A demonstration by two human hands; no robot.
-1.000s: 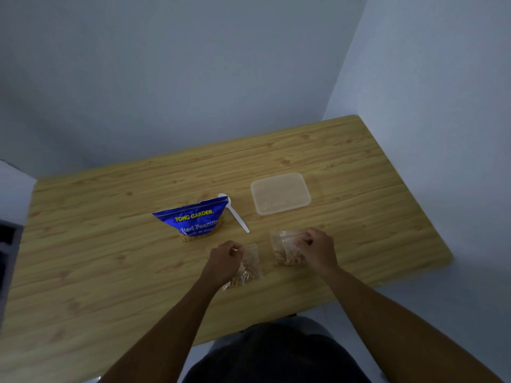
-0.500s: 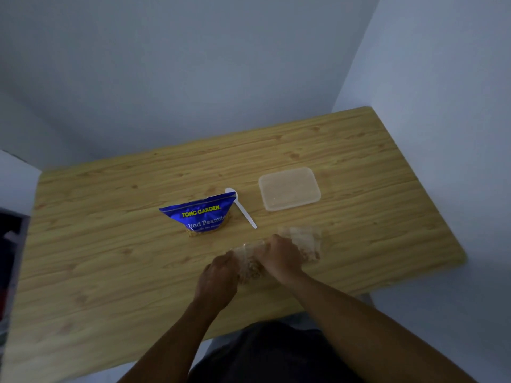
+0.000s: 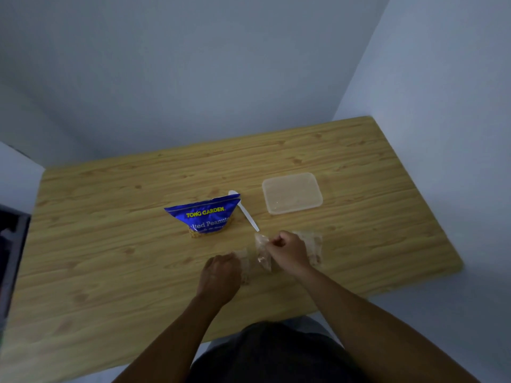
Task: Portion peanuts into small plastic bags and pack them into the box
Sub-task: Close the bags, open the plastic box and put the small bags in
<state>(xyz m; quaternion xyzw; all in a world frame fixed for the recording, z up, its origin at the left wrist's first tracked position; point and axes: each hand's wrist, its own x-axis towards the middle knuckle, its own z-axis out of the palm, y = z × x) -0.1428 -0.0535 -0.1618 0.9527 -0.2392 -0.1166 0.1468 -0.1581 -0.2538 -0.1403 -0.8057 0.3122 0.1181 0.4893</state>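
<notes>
Three small bags (image 3: 313, 246) – one box (image 3: 292, 192), one spoon (image 3: 244, 214)

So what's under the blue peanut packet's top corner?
The bowl of a white plastic spoon slips behind the blue foil peanut packet; only its tip and handle show. How far under it reaches is hidden.

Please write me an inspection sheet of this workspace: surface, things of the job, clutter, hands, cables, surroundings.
Surface: wooden table, light grain, no spills seen.
Job's things: blue peanut packet, opened; white plastic spoon beside it; lidded clear plastic box; three small filled bags, one under the left hand, one in the right hand, one further right.
Clutter: nothing seen.
Hands: left hand rests on a bag; right hand pinches a bag.
Cables: nothing seen.
Surroundings: plain walls; dark object at left edge, unclear.
</notes>
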